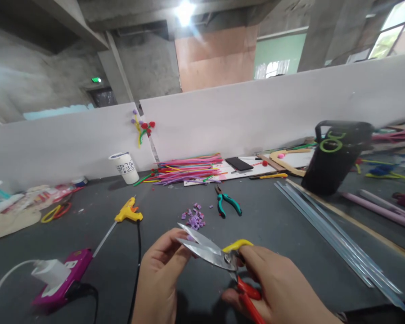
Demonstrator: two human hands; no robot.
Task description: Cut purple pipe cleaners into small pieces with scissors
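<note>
grey table open ahead; right hand grips scissors; left hand pinches at blades, perhaps purple bit.

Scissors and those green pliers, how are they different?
The scissors are held in the right hand; the pliers lie alone on the table. The scissors have long shiny blades, the pliers a short dark nose. The scissors' handles are yellow and red, the pliers' green. Both are two-handled tools.

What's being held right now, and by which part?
The right hand holds scissors by their yellow and red handles. The left hand touches the blade tips; whether it holds anything cannot be told.
</note>
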